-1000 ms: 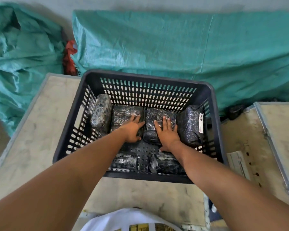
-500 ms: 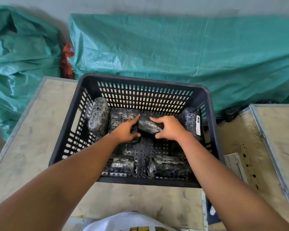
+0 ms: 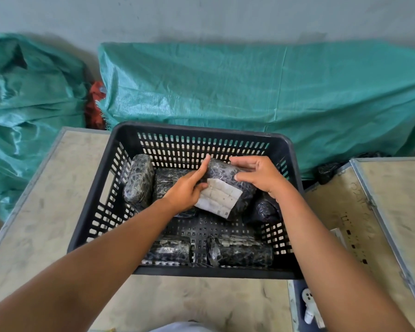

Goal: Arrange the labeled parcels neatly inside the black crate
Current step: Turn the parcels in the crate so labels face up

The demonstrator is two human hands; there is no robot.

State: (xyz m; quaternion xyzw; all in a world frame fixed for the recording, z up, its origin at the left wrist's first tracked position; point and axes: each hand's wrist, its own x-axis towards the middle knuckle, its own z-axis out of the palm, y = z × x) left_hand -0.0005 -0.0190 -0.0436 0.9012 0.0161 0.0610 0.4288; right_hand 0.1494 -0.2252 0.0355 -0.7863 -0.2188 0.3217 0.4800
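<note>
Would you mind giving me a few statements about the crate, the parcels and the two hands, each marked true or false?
1. Both hands hold one parcel with a white label facing up. True: the left hand and right hand grip the labeled parcel.
2. The held parcel lies flat on the crate floor. False: it is lifted and tilted above the floor.
3. Two parcels lie along the near wall of the black crate. True: the near-left parcel and near-right parcel.
4. The crate sits on green tarp. False: it rests on a pale board; the green tarp lies behind.
</note>
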